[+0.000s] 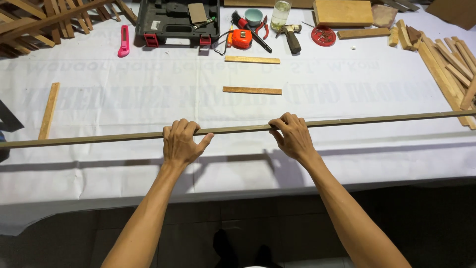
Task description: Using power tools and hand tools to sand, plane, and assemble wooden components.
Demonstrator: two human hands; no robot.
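Head view, steeply down, close

Spread across the whole table: a white banner sheet [124, 99], printed side down, with large pale grey lettering showing through in reverse in two rows. At the far edge, left of centre: an open black plastic tool case [177, 22] with red latches, rectangular. Just right of it: a small round orange tape-measure housing [242, 38] with a dark label on its face. No screens visible.
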